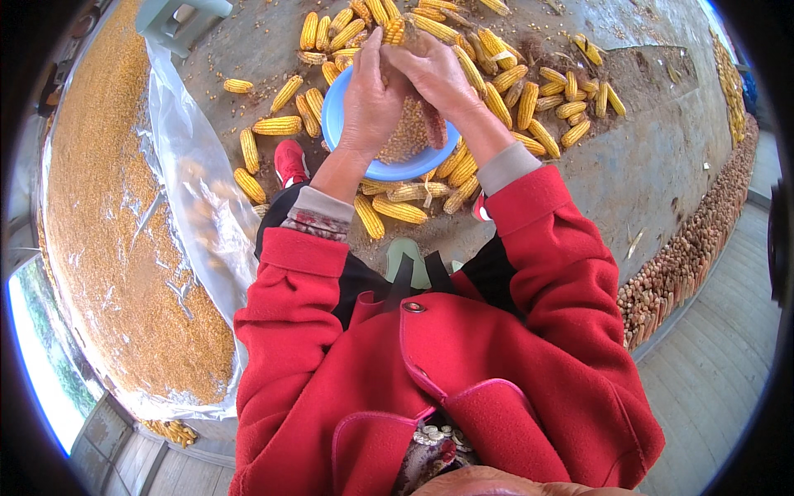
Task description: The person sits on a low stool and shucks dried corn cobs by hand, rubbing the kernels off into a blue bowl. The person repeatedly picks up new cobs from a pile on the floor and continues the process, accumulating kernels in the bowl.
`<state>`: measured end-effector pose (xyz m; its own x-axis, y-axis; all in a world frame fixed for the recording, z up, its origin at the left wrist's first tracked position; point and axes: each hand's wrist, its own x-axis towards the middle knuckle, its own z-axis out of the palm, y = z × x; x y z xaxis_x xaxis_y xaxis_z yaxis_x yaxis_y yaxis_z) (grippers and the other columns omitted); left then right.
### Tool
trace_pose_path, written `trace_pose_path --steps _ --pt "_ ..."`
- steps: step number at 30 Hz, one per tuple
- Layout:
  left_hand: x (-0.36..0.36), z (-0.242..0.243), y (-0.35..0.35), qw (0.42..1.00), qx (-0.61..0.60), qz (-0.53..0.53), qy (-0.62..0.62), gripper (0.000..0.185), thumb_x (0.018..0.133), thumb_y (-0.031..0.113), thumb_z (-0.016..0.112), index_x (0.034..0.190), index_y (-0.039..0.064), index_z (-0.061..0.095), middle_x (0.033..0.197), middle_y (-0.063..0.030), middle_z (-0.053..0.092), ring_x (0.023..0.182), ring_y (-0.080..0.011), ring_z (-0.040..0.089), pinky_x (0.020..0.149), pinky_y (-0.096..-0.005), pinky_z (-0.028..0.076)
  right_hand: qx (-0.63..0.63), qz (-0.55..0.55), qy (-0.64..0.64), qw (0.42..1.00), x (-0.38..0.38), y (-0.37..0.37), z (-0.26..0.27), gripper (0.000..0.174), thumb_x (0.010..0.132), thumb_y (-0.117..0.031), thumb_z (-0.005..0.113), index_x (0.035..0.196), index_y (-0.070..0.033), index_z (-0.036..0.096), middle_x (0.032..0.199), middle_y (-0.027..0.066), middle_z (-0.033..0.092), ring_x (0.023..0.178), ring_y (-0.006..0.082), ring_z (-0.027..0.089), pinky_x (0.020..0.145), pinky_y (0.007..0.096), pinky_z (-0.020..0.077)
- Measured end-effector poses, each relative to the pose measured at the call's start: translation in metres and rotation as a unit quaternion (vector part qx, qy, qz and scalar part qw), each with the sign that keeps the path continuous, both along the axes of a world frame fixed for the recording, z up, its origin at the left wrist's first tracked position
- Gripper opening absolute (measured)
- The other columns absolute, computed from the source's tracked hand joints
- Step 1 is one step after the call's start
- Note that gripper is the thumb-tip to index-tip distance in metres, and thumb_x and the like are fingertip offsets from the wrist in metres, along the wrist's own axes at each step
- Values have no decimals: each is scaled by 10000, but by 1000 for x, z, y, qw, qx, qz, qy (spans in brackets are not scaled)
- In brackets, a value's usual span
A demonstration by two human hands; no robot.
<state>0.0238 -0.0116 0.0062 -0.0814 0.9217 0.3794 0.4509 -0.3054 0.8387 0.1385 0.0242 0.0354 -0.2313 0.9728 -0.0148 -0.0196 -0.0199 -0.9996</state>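
Observation:
Above a blue plastic basin (402, 172), my left hand (374, 96) and my right hand (437, 71) are brought together around an ear of corn (394, 31). Its yellow kernels show beyond my fingers; my hands hide the rest. Loose pale kernels (406, 133) lie in the basin. A reddish bare corncob (435, 127) rests on them at the right side, below my right wrist. The basin stands between my knees, with yellow ears of corn (400, 211) on the ground around it.
On the left, shelled kernels (105, 186) cover a wide sheet edged by clear plastic film (198, 155). A pale plastic stool (177, 25) stands at the far left. More ears (527, 105) lie to the right. Bare cobs (688, 248) are stacked along the right edge.

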Motion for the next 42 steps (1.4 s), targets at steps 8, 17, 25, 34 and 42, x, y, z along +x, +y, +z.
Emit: trace_pose_path --steps 8,17,25,34,42 --pt "-3 -1 3 994 -83 -3 -75 530 911 98 548 1378 -22 327 1231 -160 528 1045 -180 562 864 -288 481 1 -4 -86 996 2 0 1 319 834 -174 658 1039 61 587 853 70 660 784 101 595 664 265 503" --pt "0 -4 1 999 20 15 26 528 907 83 542 1383 -3 331 1231 -162 531 1050 -192 564 873 -296 478 -37 -28 20 999 -4 -5 6 313 818 -153 640 1027 74 584 894 86 652 784 116 605 669 266 507" --pt "-1 2 3 998 -51 -6 -47 541 913 107 540 1386 -23 313 1171 -137 567 1025 -170 559 868 -277 470 -17 -32 -18 999 -2 -3 -1 292 794 -152 633 988 63 596 847 52 650 744 107 588 662 267 492" --pt "-4 2 4 995 -68 -16 -77 578 897 176 579 1366 -41 322 1214 -182 535 1087 -215 539 928 -309 429 -76 -29 51 995 2 1 -6 331 817 -242 681 988 32 606 843 38 636 726 94 575 620 256 475" --pt "-4 7 3 953 -130 -77 -263 555 904 157 570 1362 -40 326 1148 -144 566 1034 -170 547 893 -274 442 -71 -1 76 995 1 0 -9 329 818 -248 681 966 35 602 797 31 623 672 91 563 553 250 453"
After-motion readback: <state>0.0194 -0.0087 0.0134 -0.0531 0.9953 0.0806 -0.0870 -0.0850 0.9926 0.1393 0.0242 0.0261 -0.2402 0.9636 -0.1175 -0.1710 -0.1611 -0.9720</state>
